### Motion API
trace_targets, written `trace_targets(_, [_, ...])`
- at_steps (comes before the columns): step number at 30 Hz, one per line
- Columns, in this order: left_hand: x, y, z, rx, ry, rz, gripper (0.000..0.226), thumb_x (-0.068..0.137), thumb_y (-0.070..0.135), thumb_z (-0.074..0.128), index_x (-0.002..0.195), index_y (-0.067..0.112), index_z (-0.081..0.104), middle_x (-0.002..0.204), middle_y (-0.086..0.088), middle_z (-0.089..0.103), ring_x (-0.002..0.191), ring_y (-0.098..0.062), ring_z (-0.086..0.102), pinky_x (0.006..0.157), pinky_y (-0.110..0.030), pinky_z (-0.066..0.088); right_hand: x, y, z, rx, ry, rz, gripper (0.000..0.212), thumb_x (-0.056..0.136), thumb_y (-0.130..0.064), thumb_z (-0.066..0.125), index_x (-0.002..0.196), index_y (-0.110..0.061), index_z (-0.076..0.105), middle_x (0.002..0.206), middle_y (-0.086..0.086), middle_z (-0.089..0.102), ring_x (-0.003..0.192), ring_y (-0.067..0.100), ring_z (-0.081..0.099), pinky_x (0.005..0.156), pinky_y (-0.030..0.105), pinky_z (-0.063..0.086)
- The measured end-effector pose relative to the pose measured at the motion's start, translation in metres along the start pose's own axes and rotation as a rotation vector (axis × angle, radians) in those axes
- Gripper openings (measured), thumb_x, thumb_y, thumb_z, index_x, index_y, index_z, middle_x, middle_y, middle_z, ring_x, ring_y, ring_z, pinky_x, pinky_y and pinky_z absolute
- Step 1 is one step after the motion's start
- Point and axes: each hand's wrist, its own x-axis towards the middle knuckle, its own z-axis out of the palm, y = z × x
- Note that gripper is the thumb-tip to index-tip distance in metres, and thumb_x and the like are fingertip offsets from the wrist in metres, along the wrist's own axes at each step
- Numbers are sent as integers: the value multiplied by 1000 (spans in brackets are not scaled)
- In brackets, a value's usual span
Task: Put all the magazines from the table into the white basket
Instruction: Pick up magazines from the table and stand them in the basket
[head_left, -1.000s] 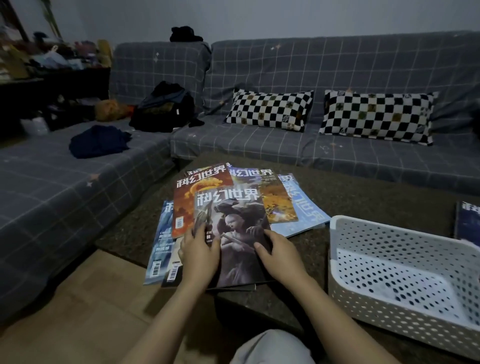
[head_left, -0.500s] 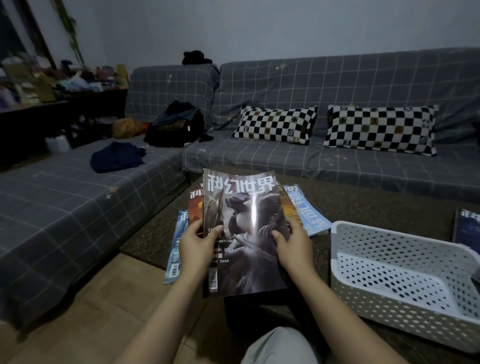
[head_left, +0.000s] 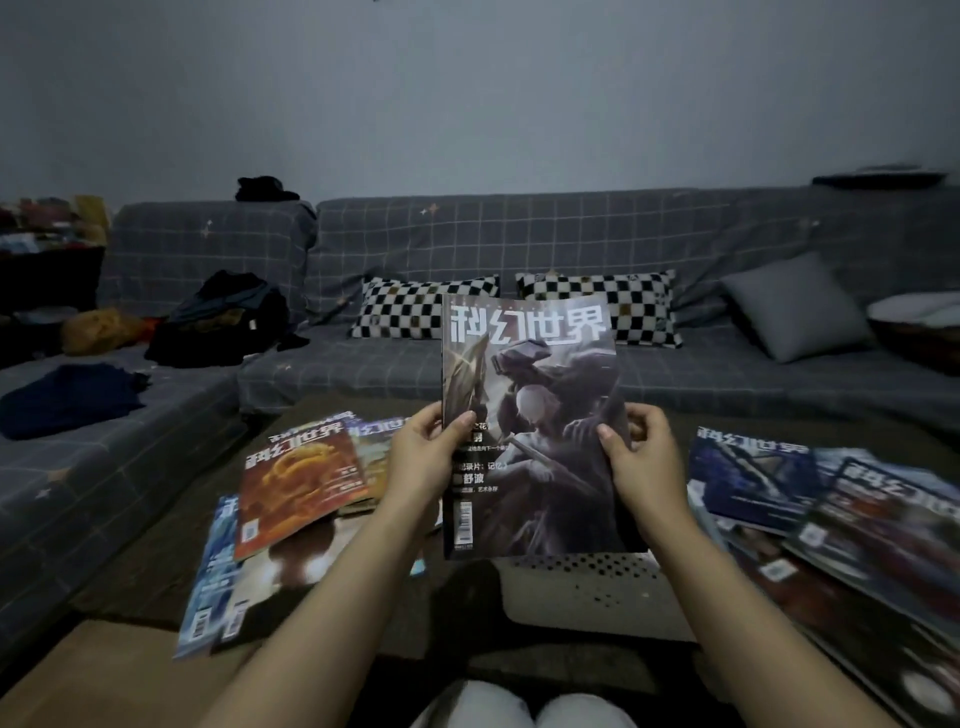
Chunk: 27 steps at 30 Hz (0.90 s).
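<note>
A grey-purple magazine (head_left: 535, 415) with white title characters stands upright in the air in front of me. My left hand (head_left: 428, 457) grips its left edge and my right hand (head_left: 641, 462) grips its right edge. Directly below its bottom edge sits the white perforated basket (head_left: 592, 592), mostly hidden by the magazine and my arms. On the dark table (head_left: 156, 561) to the left lies a fanned pile topped by an orange magazine (head_left: 298, 488). To the right lies another pile with a dark blue magazine (head_left: 753, 473) on top.
A grey checked sofa (head_left: 519, 244) wraps around the far and left sides of the table. It carries two checkered pillows (head_left: 410, 309), a grey cushion (head_left: 795, 309), a black bag (head_left: 223, 317) and dark blue clothing (head_left: 67, 397). Wooden floor shows at bottom left.
Both hands have lifted the grey magazine off the left pile, raised it upright and carried it rightward over the basket. My view has turned right, revealing the second pile.
</note>
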Motion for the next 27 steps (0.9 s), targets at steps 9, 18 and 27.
trace_targets(9, [36, -62, 85, 216, -6, -51, 17, 79, 9, 73, 95, 6, 70, 91, -7, 73, 84, -20, 67, 84, -38, 54, 48, 66, -58, -256, 122, 77, 18, 82, -12, 67, 85, -15, 50, 71, -4, 53, 67, 18, 53, 59, 27, 39])
trace_targets(18, [43, -108, 83, 807, 44, 187, 26, 76, 28, 77, 96, 16, 65, 95, 1, 63, 85, -17, 59, 72, -33, 51, 44, 101, -50, -684, 142, 165, 18, 80, -36, 69, 90, -27, 57, 96, -1, 63, 99, 23, 50, 69, 27, 34])
trace_targets(27, [58, -109, 86, 941, 51, 84, 30, 82, 34, 70, 108, 22, 61, 108, 3, 67, 110, -23, 55, 86, -35, 23, 57, 100, -42, -803, 109, 277, 26, 85, -36, 62, 109, -28, 58, 119, 4, 57, 115, 28, 44, 91, 37, 38])
